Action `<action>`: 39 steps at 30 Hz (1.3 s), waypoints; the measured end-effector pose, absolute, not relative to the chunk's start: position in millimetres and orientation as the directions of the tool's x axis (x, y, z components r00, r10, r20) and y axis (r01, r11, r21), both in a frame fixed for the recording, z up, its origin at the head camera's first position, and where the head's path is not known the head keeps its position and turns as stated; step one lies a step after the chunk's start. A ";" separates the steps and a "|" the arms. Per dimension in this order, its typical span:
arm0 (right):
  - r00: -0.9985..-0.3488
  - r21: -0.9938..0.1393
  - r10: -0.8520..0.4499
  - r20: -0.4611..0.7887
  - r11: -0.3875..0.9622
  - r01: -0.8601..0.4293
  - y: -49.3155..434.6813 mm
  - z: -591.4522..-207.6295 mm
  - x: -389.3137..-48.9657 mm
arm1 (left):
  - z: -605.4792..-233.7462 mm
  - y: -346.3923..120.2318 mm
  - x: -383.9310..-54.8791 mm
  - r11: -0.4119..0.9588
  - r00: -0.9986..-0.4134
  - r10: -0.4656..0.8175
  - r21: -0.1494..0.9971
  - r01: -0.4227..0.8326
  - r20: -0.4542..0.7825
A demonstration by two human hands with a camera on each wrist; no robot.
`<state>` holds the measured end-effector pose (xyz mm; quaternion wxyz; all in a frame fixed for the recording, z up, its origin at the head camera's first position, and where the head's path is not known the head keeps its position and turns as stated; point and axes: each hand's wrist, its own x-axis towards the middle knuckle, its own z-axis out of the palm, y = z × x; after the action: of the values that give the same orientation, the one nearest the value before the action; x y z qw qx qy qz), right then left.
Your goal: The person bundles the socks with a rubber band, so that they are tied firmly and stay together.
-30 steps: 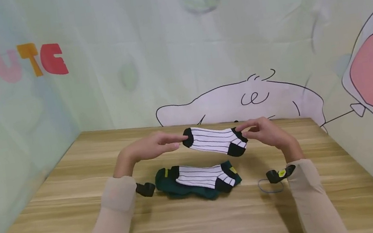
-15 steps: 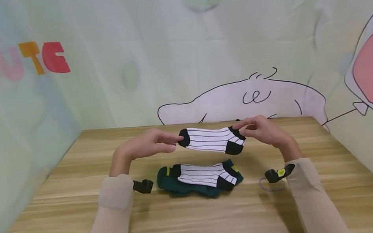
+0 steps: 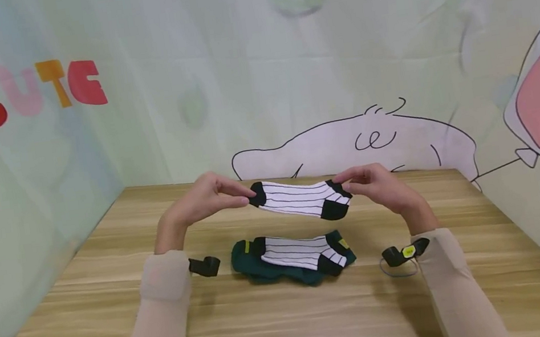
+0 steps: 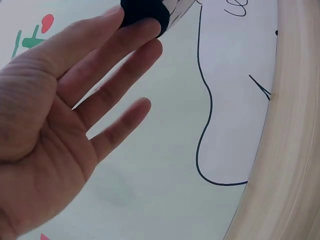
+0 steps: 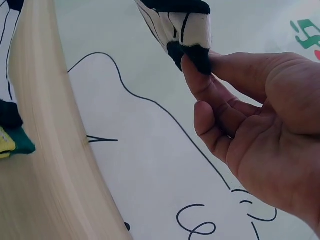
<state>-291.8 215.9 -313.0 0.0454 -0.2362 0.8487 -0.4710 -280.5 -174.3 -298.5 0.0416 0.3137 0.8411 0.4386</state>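
A white sock point(image 3: 295, 198) with thin dark stripes and black toe, heel and cuff hangs stretched sideways above the table. My left hand point(image 3: 204, 201) pinches its black toe end between thumb and fingers; in the left wrist view the other fingers point(image 4: 120, 125) extend free of it. At the opposite end my right hand point(image 3: 378, 188) pinches the black cuff, and the right wrist view shows thumb and forefinger on that cuff point(image 5: 197, 57). Below, a matching striped sock point(image 3: 294, 252) lies flat on top of dark green socks point(image 3: 264, 273) with yellow patches.
The wood-grain table point(image 3: 292, 326) runs back to a printed cloth backdrop point(image 3: 237, 81) that also covers both sides. Black wrist cameras point(image 3: 206, 266) sit on the forearms, and a thin blue loop point(image 3: 398, 271) shows under the right one.
Both hands have lifted the held sock slightly and shifted it left. The left hand's thumb has closed onto the toe, where it stood apart before. The pile stays on the table.
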 end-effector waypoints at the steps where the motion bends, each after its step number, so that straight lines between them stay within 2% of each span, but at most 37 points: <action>1: -0.884 -0.822 -0.443 0.146 0.443 -0.358 215.3 -311.8 -291.0 | -298.1 -174.6 -280.4 0.415 -0.803 0.558 0.767 0.488 0.209; 18: -0.864 -0.826 -0.484 0.141 0.424 -0.372 214.5 -300.1 -282.5 | -296.4 -176.9 -279.0 0.380 -0.805 0.557 0.798 0.467 0.206; 39: -0.838 -0.825 -0.540 0.079 0.436 -0.359 213.8 -304.5 -284.3 | -300.2 -174.1 -280.6 0.408 -0.764 0.631 0.780 0.475 0.135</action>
<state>-284.3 213.8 -304.5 0.0984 -0.2671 0.8417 -0.4587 -280.6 -174.1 -300.2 0.0907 0.3316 0.8341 0.4313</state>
